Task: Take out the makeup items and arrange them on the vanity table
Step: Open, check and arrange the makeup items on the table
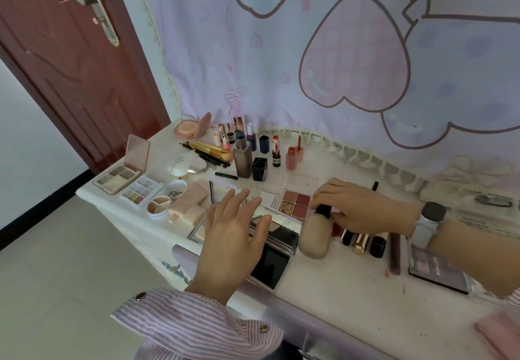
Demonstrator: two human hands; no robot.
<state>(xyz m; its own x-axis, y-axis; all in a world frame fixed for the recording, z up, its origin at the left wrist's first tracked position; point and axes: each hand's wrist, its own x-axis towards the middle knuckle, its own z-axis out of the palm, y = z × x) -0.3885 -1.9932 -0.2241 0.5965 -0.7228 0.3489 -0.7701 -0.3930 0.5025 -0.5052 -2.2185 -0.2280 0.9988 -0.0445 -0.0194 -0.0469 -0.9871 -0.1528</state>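
We see the right hand (357,205) curled around the black handle of a large powder brush (313,238), whose rounded beige head lies on the white vanity table (337,281) near the front edge. Just right of the brush lies a row of lipsticks (363,243) in black and gold tubes. The left hand (233,236), fingers straight and spread, hovers above a mirrored palette (281,233). A four-pan blush palette (295,203) in rose tones lies open just left of the right hand. Upright bottles (243,157) stand farther back.
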